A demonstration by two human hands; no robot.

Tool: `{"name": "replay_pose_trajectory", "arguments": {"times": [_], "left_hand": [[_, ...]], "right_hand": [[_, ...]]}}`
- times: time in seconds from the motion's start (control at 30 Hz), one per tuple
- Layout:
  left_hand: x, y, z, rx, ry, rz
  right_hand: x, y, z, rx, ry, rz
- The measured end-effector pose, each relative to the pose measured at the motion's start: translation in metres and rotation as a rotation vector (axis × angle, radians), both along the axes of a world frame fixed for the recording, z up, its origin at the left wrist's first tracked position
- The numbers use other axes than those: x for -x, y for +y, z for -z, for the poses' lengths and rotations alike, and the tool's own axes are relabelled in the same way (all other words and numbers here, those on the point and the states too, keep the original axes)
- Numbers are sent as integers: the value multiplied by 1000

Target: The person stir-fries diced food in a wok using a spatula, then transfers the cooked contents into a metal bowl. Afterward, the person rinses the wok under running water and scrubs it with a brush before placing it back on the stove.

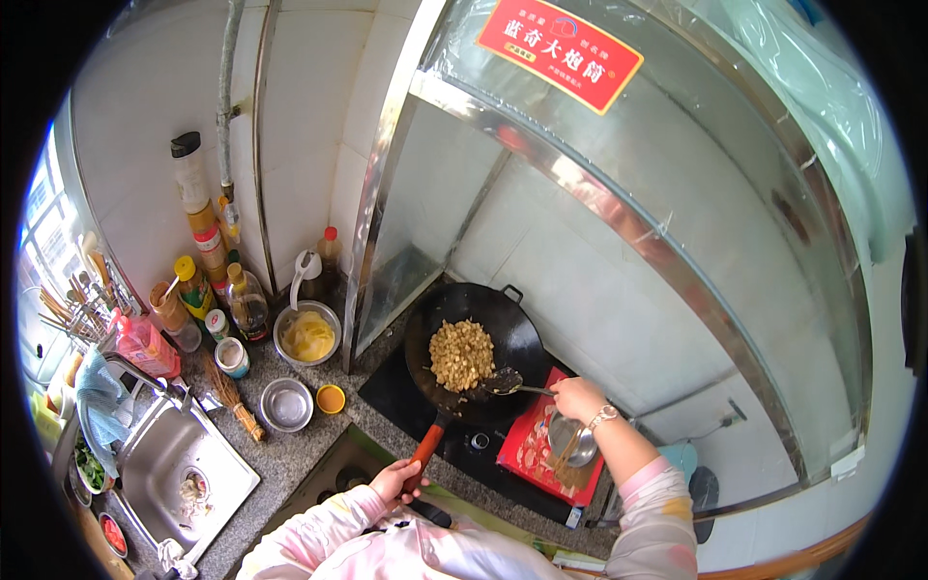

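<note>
My left hand (395, 482) is wrapped around the red-brown handle (426, 451) of a black wok (518, 326), which sits on a black glass cooktop (384, 388). A heap of small browned diced pieces (461, 354) lies in the wok; what food they are I cannot tell. In my right hand (578, 400) is the handle of a metal spatula (504, 381), its blade touching the right edge of the heap. Below that hand, a metal bowl (582, 448) with chopsticks (567, 451) across it rests on a red box or mat (520, 453).
Left of the wok stand a steel bowl of yellow fat or paste (308, 337), an empty-looking metal bowl (286, 404) and sauce bottles (248, 301). A whisk brush (235, 399) lies near the steel sink (163, 464). A metal-framed glass hood (602, 181) encloses the cooktop.
</note>
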State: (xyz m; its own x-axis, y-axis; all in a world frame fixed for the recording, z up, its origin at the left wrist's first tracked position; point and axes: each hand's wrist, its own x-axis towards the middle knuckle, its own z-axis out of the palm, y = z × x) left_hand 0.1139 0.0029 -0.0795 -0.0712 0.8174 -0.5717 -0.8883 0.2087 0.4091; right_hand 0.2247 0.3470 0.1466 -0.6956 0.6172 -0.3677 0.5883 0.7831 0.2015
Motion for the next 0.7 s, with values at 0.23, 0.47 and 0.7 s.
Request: {"name": "replay_pose_trajectory", "arguments": {"times": [0.23, 0.47, 0.7], "left_hand": [[4, 4, -7, -20, -10, -1], [5, 2, -13, -21, -44, -37], [4, 1, -14, 13, -49, -17]], "right_hand": [[40, 39, 39, -200, 271, -337], [24, 83, 1, -302, 194, -520], [119, 155, 23, -408, 127, -433]]}}
